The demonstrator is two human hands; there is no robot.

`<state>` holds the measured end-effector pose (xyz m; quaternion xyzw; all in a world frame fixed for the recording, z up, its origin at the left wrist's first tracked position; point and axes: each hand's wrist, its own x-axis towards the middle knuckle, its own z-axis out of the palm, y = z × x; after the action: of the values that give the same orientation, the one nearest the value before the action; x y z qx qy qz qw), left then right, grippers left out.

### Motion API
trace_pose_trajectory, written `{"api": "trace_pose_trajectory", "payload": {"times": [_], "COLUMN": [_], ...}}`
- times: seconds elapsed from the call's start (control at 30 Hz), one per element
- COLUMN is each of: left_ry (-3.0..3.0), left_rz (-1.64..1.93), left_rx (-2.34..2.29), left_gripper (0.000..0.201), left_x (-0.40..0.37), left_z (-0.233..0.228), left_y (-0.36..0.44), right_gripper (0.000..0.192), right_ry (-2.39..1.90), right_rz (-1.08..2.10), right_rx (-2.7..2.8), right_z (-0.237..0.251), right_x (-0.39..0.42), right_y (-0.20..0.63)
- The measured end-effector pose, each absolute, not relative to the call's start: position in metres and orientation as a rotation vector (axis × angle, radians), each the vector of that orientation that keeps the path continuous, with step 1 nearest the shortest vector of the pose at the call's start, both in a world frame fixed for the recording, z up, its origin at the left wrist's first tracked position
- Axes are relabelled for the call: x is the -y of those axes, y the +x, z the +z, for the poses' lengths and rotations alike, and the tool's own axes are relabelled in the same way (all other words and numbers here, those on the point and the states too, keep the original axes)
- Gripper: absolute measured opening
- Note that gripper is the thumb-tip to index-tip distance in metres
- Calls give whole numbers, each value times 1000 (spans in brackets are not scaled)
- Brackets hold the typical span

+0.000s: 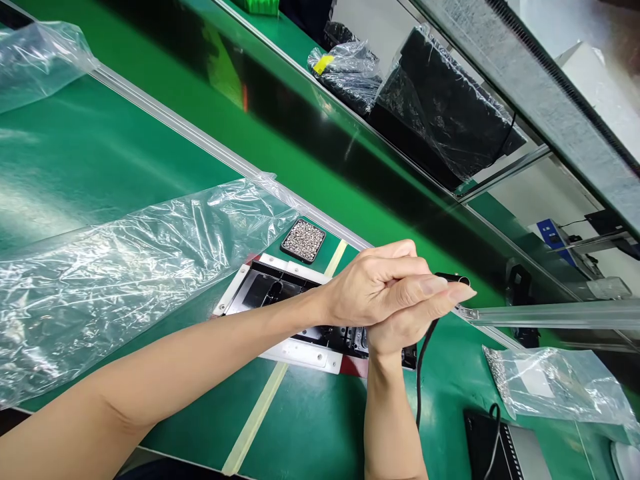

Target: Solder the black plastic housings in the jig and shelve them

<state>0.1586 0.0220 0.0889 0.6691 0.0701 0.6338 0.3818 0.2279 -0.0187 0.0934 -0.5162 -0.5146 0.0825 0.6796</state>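
Observation:
My left hand (380, 283) and my right hand (405, 323) are pressed together above a black part (250, 293), fingers closed and overlapping. A black cylindrical tool (453, 277) shows just past the fingertips, and a black cord (421, 383) hangs below the right hand. My right hand seems closed on this tool, but most of it is hidden. What my left fingers hold is covered. The black part lies in a white fixture (305, 353), partly hidden by my left forearm. Just behind the fixture sits a small black tray (284, 251) full of tiny metal pieces.
Clear plastic sheeting (125, 280) spreads over the green table (310, 427) on the left. At right are a clear bag (550, 380) and a black-and-grey object (515, 447). A metal rail (200, 133) runs behind; wrapped black items (435, 107) stand beyond.

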Motion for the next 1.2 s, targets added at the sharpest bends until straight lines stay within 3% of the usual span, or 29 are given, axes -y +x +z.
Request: {"api": "trace_pose_trajectory", "payload": {"times": [1.2], "left_ry": [1731], "left_rz": [1617], "left_rx": [-227], "left_gripper": [39], "left_x": [-21], "left_z": [89], "left_y": [159], "right_gripper": [46], "right_ry": [-1135], "right_rz": [193], "right_rx": [1249], "right_z": [94], "right_x": [18], "right_y": [228]}}
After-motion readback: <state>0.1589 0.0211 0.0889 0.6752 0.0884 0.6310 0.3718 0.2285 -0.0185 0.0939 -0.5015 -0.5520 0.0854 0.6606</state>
